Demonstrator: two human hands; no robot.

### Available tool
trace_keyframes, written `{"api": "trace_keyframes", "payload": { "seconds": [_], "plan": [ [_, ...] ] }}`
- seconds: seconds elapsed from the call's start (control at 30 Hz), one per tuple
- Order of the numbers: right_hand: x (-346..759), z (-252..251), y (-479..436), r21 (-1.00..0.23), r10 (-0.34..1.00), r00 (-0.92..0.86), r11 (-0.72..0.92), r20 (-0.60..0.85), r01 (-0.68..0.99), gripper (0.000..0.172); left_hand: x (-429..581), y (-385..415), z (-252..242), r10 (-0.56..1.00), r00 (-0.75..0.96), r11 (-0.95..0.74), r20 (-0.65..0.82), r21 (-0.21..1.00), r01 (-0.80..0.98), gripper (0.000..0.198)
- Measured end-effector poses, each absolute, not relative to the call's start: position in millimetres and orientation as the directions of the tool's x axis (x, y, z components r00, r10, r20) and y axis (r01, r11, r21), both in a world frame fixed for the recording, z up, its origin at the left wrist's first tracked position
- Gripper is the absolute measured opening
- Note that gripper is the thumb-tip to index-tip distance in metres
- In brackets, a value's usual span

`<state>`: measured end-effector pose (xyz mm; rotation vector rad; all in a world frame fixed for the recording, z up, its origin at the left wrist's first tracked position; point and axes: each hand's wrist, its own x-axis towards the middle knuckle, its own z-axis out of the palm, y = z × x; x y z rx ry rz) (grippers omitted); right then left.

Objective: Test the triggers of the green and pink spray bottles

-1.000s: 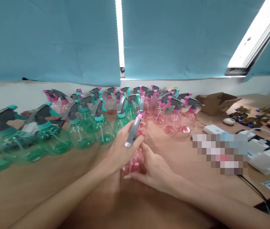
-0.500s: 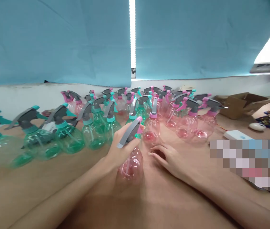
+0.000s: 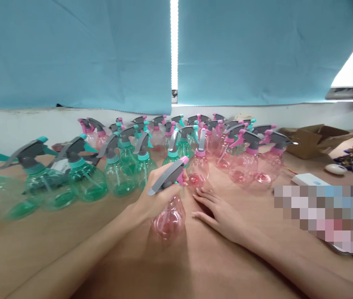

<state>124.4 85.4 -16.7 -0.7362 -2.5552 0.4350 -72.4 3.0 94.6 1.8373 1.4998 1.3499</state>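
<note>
A wooden table (image 3: 70, 241) below blue curtains (image 3: 70, 50) carries rows of spray bottles (image 3: 123, 166). In front of those rows sits the pink spray bottle (image 3: 168, 216), with the left hand (image 3: 156, 195) closed around its neck under the grey trigger (image 3: 166, 179). The right hand (image 3: 218, 209), on the bottle a second ago, has let go. It now lies flat and open just right of the bottle, so one hand alone steadies it.

green bottles (image 3: 87, 185) line the table (image 3: 54, 236) below curtains (image 3: 70, 50).
</note>
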Motion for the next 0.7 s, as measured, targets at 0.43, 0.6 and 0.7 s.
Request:
{"api": "trace_keyframes", "payload": {
  "seconds": [0.43,0.6,0.7],
  "plan": [
    [127.3,-18.6,86.9,-0.452,0.573,-0.767,0.788,0.288,0.418,0.058,-74.0,3.9,88.7,0.939,-0.096,-0.253,0.331,0.851,0.461,0.031],
    [127.7,-16.5,87.2,-0.458,0.569,-0.769,0.788,0.289,0.411,0.057,-71.5,5.1,84.6,0.935,-0.068,-0.293,0.349,0.863,0.411,0.045],
    [127.9,-16.6,87.0,-0.469,0.572,-0.760,0.786,0.307,0.402,0.056,-70.7,6.0,83.2,0.934,-0.083,-0.285,0.348,0.864,0.416,0.051]
  ]
}}
